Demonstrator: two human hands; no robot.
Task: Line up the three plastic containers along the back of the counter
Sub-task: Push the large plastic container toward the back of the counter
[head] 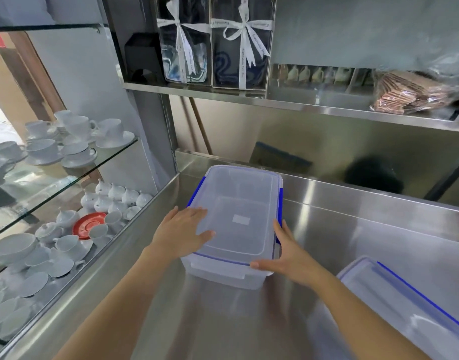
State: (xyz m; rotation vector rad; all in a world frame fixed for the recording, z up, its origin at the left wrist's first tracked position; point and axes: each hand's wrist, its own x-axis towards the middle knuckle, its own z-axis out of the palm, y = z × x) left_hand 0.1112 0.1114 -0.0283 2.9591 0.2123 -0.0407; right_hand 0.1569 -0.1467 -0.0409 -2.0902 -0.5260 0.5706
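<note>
With our left hand (pixel 182 231) flat on the lid and right hand (pixel 284 258) spread against the container (pixel 238 224) near the counter's (pixel 353 229) back-left corner, uneven pushing could skew it.

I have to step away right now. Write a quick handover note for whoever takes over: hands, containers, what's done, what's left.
Left hand: flat, open, resting on the lid of the clear container at its near left corner.
Right hand: open, against the same container's near right corner, not gripping.
That container stands lidded at the back left of the steel counter, close to the rear ledge, roughly in place.
A second container stands at the near right, still to be moved back.
The third is not in view; find it and line it up too.
</note>
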